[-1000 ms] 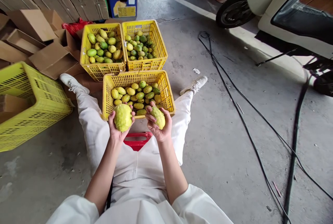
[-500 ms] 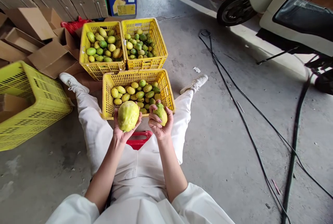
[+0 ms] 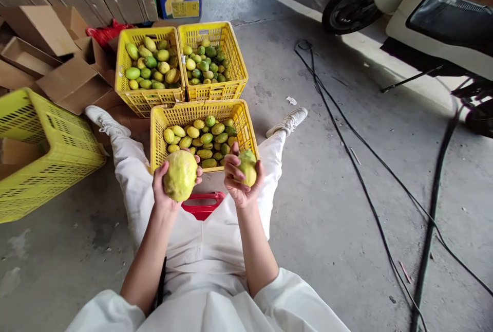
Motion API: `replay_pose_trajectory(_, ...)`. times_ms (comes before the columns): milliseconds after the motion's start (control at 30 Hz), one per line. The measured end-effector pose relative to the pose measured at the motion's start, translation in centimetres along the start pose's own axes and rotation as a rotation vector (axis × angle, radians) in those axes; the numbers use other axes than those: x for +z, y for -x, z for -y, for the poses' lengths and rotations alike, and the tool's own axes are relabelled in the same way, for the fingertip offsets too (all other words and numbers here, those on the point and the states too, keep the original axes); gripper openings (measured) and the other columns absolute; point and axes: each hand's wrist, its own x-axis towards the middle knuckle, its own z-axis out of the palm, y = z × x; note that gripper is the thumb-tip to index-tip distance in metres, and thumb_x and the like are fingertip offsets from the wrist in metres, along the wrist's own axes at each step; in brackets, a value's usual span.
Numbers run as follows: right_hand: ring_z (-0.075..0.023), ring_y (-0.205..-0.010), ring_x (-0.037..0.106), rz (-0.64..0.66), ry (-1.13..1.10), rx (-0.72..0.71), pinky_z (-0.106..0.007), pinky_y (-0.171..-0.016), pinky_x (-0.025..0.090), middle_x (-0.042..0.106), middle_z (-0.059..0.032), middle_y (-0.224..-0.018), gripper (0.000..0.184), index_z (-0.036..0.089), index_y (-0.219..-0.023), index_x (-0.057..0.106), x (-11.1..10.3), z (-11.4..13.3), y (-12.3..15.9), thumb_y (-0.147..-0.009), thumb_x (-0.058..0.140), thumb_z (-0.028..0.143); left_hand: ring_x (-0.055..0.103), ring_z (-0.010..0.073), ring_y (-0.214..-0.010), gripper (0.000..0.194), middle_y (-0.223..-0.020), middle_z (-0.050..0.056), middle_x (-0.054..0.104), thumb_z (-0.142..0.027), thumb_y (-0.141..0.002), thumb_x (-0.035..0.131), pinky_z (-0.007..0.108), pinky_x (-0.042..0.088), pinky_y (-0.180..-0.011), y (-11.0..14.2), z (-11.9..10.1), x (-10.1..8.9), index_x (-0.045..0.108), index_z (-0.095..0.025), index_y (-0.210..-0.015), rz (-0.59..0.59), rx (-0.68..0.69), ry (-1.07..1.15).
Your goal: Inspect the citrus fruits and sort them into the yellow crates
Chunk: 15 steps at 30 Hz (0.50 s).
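Observation:
My left hand (image 3: 169, 183) is closed around a large, bumpy yellow fruit (image 3: 180, 175), whose exact kind I cannot tell. A smaller yellow-green fruit (image 3: 247, 168) is gripped by my right hand (image 3: 242, 180), with fingers wrapped over its left side. Both fruits are held up apart, above my lap. Just beyond them, between my legs, stands a yellow plastic crate (image 3: 156, 139) with several yellow and green oval fruits (image 3: 206, 138) inside. A red plastic handle-like part (image 3: 204, 212) shows below my hands.
Behind stand two more yellow crates, the left (image 3: 122, 96) and the right (image 3: 242, 72), both holding fruit. A yellow-green crate (image 3: 73, 152) and cardboard boxes (image 3: 69, 83) lie left. Black cables (image 3: 365, 196) cross the floor at right, near a white vehicle (image 3: 450, 29).
The large fruit has moved slightly left with my left hand. My right hand has shifted a little right with the smaller fruit, which is turned differently. The gap between them is wider.

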Motion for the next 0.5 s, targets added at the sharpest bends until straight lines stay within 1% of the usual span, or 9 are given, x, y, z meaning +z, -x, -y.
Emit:
replay_pose_trajectory(33,-0.0057,-0.047,0.040,0.004,0.025,0.065,-0.008,-0.026,0.027,0.054,0.0021,-0.070,0.033,0.021,-0.097,0.061,-0.3,-0.2,-0.3,-0.071,0.068,0.040,0.063,0.0188,-0.068,0.033,-0.092,0.011,0.066,-0.039,-0.078,0.057,0.027,0.053,-0.054,-0.1,0.1,0.1,0.065,-0.015,-0.099,-0.034,0.022,-0.030)
replay_pose_trajectory(67,-0.0050,-0.045,0.039,-0.006,0.061,0.123,-0.008,-0.025,0.025,0.053,0.0026,-0.066,0.029,0.019,-0.092,0.060,-0.5,-0.4,-0.6,-0.073,0.068,0.039,0.065,0.0199,-0.071,0.032,-0.092,0.011,0.068,-0.038,-0.079,0.056,0.028,0.054,-0.057,-0.2,0.2,0.1,0.065,-0.015,-0.100,-0.083,0.036,-0.047)
replay_pose_trajectory(133,-0.0052,-0.044,0.042,-0.061,0.147,0.201,-0.009,-0.027,0.027,0.055,0.0020,-0.062,0.022,0.017,-0.085,0.058,-1.0,-1.1,-1.2,-0.076,0.067,0.035,0.068,0.0223,-0.079,0.033,-0.095,0.011,0.070,-0.038,-0.084,0.053,0.031,0.057,-0.066,-0.6,0.6,0.0,0.065,-0.015,-0.104,-0.198,0.041,-0.024)
replay_pose_trajectory(167,-0.0058,-0.044,0.044,-0.091,0.183,0.214,-0.009,-0.027,0.027,0.056,0.0014,-0.062,0.021,0.017,-0.083,0.058,-1.1,-1.5,-1.5,-0.076,0.067,0.034,0.069,0.0238,-0.084,0.036,-0.097,0.011,0.070,-0.040,-0.087,0.051,0.034,0.058,-0.072,-0.8,0.8,-0.2,0.064,-0.015,-0.108,-0.241,0.032,0.010)
replay_pose_trajectory(233,-0.0065,-0.044,0.046,-0.126,0.222,0.198,-0.010,-0.028,0.027,0.058,0.0012,-0.061,0.021,0.017,-0.081,0.057,-1.2,-2.0,-1.7,-0.078,0.066,0.035,0.068,0.0266,-0.096,0.040,-0.102,0.012,0.071,-0.043,-0.091,0.046,0.039,0.057,-0.082,-1.1,1.1,-0.6,0.061,-0.016,-0.117,-0.283,0.008,0.092)
replay_pose_trajectory(300,-0.0073,-0.047,0.050,-0.130,0.228,0.145,-0.011,-0.031,0.032,0.059,0.0013,-0.064,0.021,0.018,-0.083,0.058,-0.9,-2.1,-1.6,-0.080,0.064,0.037,0.067,0.0276,-0.103,0.039,-0.105,0.012,0.071,-0.038,-0.094,0.041,0.043,0.055,-0.086,-1.4,1.2,-1.0,0.059,-0.019,-0.123,-0.279,-0.016,0.151)
replay_pose_trajectory(367,-0.0104,-0.058,0.059,-0.120,0.216,0.082,-0.016,-0.040,0.045,0.064,-0.0002,-0.076,0.020,0.020,-0.088,0.060,-0.3,-1.7,-1.1,-0.083,0.061,0.040,0.066,0.0266,-0.104,0.037,-0.106,0.010,0.070,-0.034,-0.096,0.037,0.044,0.055,-0.087,-1.5,1.2,-1.3,0.058,-0.022,-0.124,-0.263,-0.022,0.183)
replay_pose_trajectory(433,-0.0155,-0.077,0.065,-0.094,0.203,0.022,-0.026,-0.055,0.056,0.067,-0.0023,-0.094,0.022,0.024,-0.097,0.061,0.3,-1.1,-0.6,-0.083,0.059,0.040,0.066,0.0252,-0.101,0.037,-0.107,0.010,0.070,-0.040,-0.096,0.038,0.042,0.056,-0.082,-1.5,1.1,-1.3,0.059,-0.024,-0.122,-0.221,-0.030,0.216)
replay_pose_trajectory(500,-0.0192,-0.090,0.066,-0.058,0.200,-0.028,-0.033,-0.065,0.058,0.065,-0.0037,-0.107,0.028,0.027,-0.106,0.060,0.8,-0.5,-0.2,-0.079,0.060,0.036,0.065,0.0222,-0.092,0.042,-0.104,0.010,0.068,-0.049,-0.092,0.044,0.035,0.057,-0.074,-1.4,0.9,-1.2,0.060,-0.023,-0.120,-0.158,-0.031,0.259)
